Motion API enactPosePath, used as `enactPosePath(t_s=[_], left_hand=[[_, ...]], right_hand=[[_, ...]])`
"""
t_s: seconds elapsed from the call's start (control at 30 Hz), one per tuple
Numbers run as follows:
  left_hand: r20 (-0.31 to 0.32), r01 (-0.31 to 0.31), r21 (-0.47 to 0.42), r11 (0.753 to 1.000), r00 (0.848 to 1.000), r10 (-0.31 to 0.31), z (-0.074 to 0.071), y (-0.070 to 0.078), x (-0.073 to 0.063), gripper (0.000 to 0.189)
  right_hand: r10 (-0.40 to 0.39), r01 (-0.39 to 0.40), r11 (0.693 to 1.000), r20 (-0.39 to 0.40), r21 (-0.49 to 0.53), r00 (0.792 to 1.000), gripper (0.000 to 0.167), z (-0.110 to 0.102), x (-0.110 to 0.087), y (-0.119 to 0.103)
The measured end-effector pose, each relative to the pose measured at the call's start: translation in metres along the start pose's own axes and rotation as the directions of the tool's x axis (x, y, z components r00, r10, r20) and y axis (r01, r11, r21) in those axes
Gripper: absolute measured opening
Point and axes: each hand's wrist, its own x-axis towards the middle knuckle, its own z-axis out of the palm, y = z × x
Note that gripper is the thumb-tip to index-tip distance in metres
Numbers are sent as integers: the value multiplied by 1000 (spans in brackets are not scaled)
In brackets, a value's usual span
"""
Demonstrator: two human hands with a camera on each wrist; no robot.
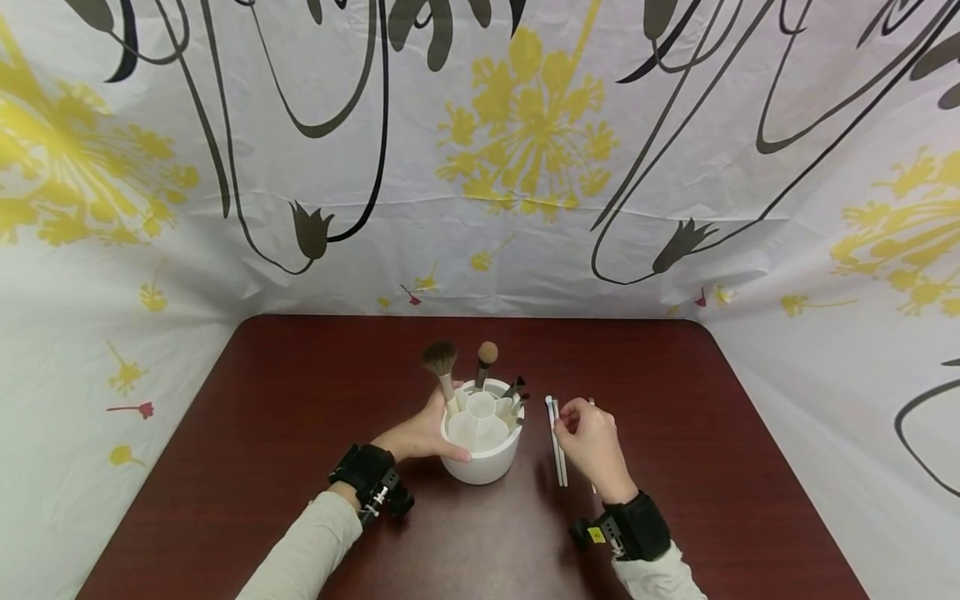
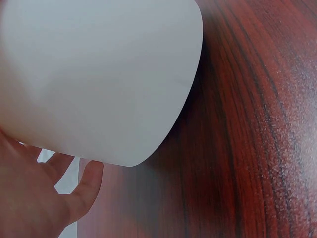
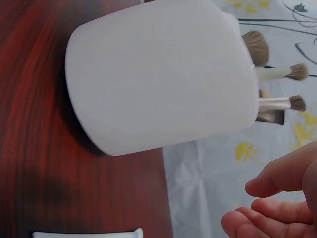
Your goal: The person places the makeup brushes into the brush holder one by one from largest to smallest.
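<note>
My left hand [image 1: 429, 432] holds a white makeup brush holder [image 1: 482, 468] by its side, thumb along the near wall and fingers around the far side. Several brushes stand in its compartments: a big fluffy brush [image 1: 439, 358], a round-headed brush [image 1: 487, 353] and small dark-tipped ones at the right. My right hand [image 1: 592, 442] hovers beside two slim white sticks [image 1: 559, 454], probably brushes, lying on the table. Its thumb and fingers are bent with a gap between them and nothing held, as the right wrist view shows. Another slim stick [image 1: 593, 488] lies partly hidden under that hand.
The dark red wooden table [image 1: 337, 367] has rounded far corners. Behind and on both sides hangs a white cloth [image 1: 480, 275] with yellow and grey flower prints. A black camera strap sits on each wrist.
</note>
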Motion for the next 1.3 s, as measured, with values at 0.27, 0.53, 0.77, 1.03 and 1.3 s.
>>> enactPosePath(t_s=[0.27, 0.53, 0.77, 1.03, 1.3], left_hand=[[-4, -15, 3, 1000, 1000, 15, 0, 2, 0, 114], [-3, -6, -2, 1000, 1000, 6, -1, 1, 0, 113], [10, -10, -8, 1000, 1000, 10, 0, -1, 1, 114], [-1, -12, 6, 1000, 1000, 12, 0, 0, 1, 114], [-3, -9, 28, 1000, 1000, 9, 0, -4, 1, 121]], right_hand=[[105, -101, 993, 63, -64, 992, 10, 9, 0, 11], [98, -78, 985, 128, -152, 987, 10, 22, -3, 25], [149, -108, 970, 182, -218, 972, 6, 34, -5, 35], [135, -86, 959, 168, -270, 977, 24, 44, -5, 41], [153, -92, 952, 192, -292, 969, 25, 49, -4, 42]])
